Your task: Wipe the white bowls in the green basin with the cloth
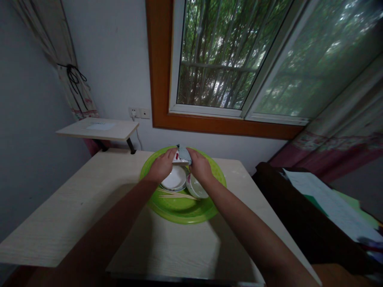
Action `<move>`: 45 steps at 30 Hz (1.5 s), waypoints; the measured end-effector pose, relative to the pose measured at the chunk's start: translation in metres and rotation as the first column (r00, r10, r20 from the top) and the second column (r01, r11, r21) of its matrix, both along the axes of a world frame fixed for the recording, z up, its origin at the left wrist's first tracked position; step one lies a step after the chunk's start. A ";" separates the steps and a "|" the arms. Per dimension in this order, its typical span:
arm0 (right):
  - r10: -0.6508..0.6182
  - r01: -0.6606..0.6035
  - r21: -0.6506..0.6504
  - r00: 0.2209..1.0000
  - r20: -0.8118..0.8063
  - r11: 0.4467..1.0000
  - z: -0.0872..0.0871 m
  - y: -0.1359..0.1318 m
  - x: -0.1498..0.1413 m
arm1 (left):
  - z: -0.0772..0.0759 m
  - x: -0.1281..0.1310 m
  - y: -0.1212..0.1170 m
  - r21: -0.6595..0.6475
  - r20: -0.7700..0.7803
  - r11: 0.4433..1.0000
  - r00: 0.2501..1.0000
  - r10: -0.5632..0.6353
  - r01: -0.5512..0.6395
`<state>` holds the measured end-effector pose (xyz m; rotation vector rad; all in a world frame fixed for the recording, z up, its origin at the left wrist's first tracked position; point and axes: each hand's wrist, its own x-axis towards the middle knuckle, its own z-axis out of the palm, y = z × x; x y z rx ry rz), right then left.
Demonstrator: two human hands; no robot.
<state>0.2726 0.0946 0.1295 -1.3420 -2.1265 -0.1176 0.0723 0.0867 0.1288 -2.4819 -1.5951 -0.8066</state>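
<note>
Pale table (56,215), set below brown-framed window (224,59); raised shelf (72,129) mounted far left. Green basin (185,214), placed far centre: white dish (174,178), bowl (196,186), chopsticks (176,195) contained. Over its far part, red-marked object (177,158) and grey cloth (184,154) are gripped between left hand (162,166) and right hand (201,166).

white red-marked item (176,158), exact form blurred, pale edge facing the viewer, crumpled grey-blue cloth (184,154) against it, both held over a round lime-green tray (184,215)
</note>
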 end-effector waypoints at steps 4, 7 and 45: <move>0.001 -0.001 0.005 1.000 0.019 1.000 0.001 -0.002 -0.003 | -0.001 0.001 -0.002 0.001 -0.004 1.000 1.000 0.008 -0.008; -0.016 0.014 -0.026 0.995 -0.102 1.000 -0.002 0.000 -0.003 | -0.002 0.001 0.000 0.005 0.051 1.000 0.999 0.011 -0.011; 0.051 -0.070 -0.052 0.953 -0.299 0.996 -0.008 0.007 -0.003 | -0.009 -0.007 0.011 -0.050 0.251 0.997 0.965 0.075 -0.064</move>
